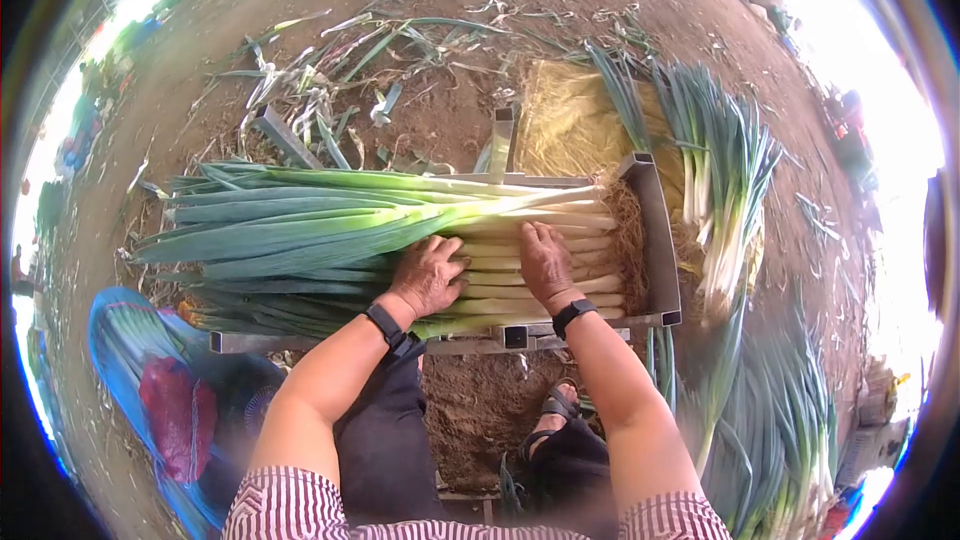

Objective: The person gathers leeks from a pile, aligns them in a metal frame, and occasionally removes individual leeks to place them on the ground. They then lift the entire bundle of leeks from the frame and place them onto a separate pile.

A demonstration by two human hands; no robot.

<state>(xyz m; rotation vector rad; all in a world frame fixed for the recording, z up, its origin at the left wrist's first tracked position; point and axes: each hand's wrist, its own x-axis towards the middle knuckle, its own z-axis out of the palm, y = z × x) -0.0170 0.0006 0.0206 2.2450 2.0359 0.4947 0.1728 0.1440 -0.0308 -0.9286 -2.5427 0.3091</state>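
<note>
A thick layer of spring onions lies sideways in a metal frame, green leaves to the left and white stalks with brown roots to the right, against the end plate. My left hand rests on the stalks where green turns to white, its fingers spread. Farther right, my right hand lies on the white stalks, fingers stretched forward and apart from the roots. Neither hand is wrapped round a stalk. Parts of the stalks are hidden under both palms.
More spring onions lie on yellow sheeting at the back right, and another heap is at the front right. Loose leaves litter the soil behind the frame. A blue bag with a red bundle sits at the left.
</note>
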